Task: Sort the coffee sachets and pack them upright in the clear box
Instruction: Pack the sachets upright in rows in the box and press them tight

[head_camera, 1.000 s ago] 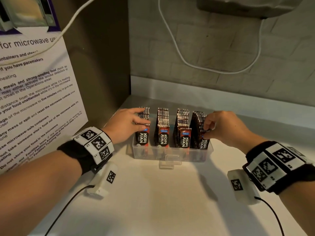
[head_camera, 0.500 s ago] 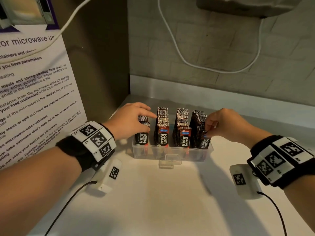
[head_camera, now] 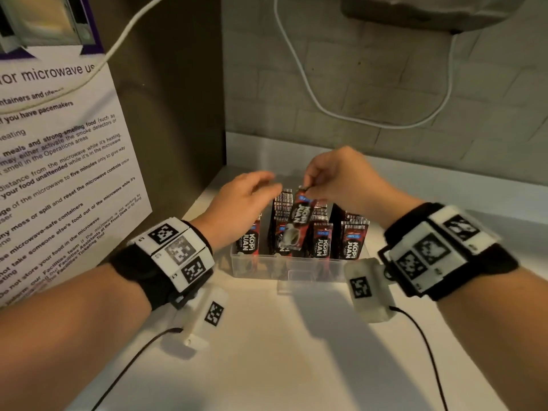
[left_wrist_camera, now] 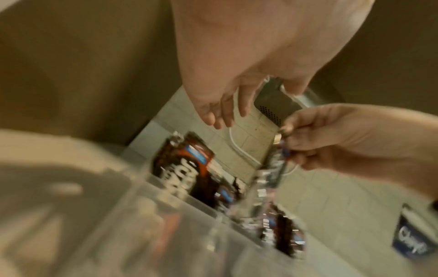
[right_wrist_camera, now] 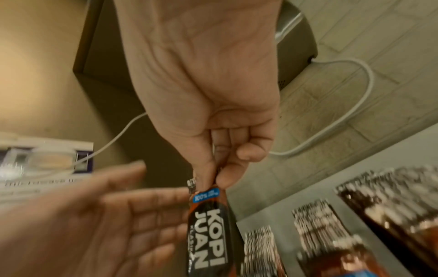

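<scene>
A clear box [head_camera: 292,266] on the white counter holds several upright rows of red-and-black Kopi Juan sachets [head_camera: 354,243]. My right hand [head_camera: 314,188] pinches the top edge of one sachet [head_camera: 301,215] and holds it hanging above the middle rows. The right wrist view shows the same sachet [right_wrist_camera: 208,230] between thumb and forefinger of my right hand [right_wrist_camera: 213,176]. My left hand [head_camera: 261,185] hovers over the box's left end with fingers spread and straight, empty, close to the lifted sachet. In the left wrist view the left hand [left_wrist_camera: 225,112] is open and the right hand [left_wrist_camera: 291,142] grips the sachet [left_wrist_camera: 276,165].
A dark cabinet side [head_camera: 166,99] with a microwave notice [head_camera: 59,173] stands at the left. A tiled wall [head_camera: 385,93] with a white cable [head_camera: 355,117] lies behind the box. White counter [head_camera: 281,351] stretches in front of the box.
My right hand pulled one sachet out of the right-hand row and lifted it leftward over the middle. My left hand left the left row and rose, fingers spread.
</scene>
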